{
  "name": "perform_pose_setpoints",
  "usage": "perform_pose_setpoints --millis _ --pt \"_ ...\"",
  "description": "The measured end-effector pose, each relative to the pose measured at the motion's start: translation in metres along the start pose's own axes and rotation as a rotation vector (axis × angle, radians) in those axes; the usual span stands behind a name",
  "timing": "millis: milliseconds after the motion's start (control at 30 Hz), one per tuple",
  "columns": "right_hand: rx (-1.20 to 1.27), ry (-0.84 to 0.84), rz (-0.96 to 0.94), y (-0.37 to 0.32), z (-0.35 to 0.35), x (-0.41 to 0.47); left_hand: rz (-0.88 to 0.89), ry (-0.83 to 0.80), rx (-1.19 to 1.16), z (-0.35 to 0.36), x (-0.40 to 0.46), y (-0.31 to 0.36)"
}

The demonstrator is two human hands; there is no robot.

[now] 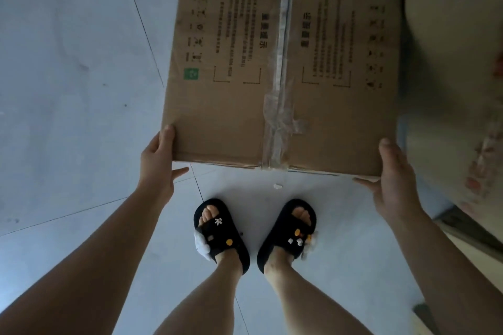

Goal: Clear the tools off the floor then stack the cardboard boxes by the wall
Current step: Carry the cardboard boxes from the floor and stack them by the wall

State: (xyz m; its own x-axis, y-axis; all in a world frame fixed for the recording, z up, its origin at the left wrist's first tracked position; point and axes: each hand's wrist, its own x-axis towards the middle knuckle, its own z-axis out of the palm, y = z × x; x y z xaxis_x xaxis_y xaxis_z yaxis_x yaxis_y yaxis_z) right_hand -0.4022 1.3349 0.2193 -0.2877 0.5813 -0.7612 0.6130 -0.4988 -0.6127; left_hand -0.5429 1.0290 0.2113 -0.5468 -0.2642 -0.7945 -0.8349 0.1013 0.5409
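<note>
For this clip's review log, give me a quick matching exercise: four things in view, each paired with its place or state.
Things:
1. cardboard box
2. left hand
3. right hand
4. black sandals

Places or states:
A. on the person's feet, on the tiled floor
B. at the box's near right corner
C. held up at its near corners, clear tape along its seam
D. at the box's near left corner

Pairs: 1-C, 2-D, 3-B, 4-A
</note>
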Motion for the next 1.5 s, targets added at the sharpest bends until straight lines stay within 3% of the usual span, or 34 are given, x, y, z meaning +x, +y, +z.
perform_pose_setpoints --millis 400,567,767,1000,1200,1500 --pt "-0.191 -0.02 0.011 -0.176 -0.02 -0.214 -0.085 0.112 -0.067 -0.113 -0.236 0.133" --pt "-0.277 -0.106 0.005 -0.222 -0.038 -0.308 -0.087 0.174 -0.126 -0.168 -0.343 0.157" --pt "-0.345 -0.274 -0.128 -0.27 -0.061 -0.385 0.046 0.267 -0.259 -0.221 -0.457 0.173" --pt "-0.435 -0.404 -0.218 -0.305 -0.047 -0.437 0.12 0.455 -0.508 -0.254 -0.551 0.154" --pt "-0.577 -0.515 -0.301 -0.315 0.005 -0.486 0.114 0.611 -0.742 -0.287 -0.591 0.126" --pt "-0.69 -0.775 -0.487 -0.262 0.104 -0.604 0.168 0.828 -1.03 -0.384 -0.618 0.06"
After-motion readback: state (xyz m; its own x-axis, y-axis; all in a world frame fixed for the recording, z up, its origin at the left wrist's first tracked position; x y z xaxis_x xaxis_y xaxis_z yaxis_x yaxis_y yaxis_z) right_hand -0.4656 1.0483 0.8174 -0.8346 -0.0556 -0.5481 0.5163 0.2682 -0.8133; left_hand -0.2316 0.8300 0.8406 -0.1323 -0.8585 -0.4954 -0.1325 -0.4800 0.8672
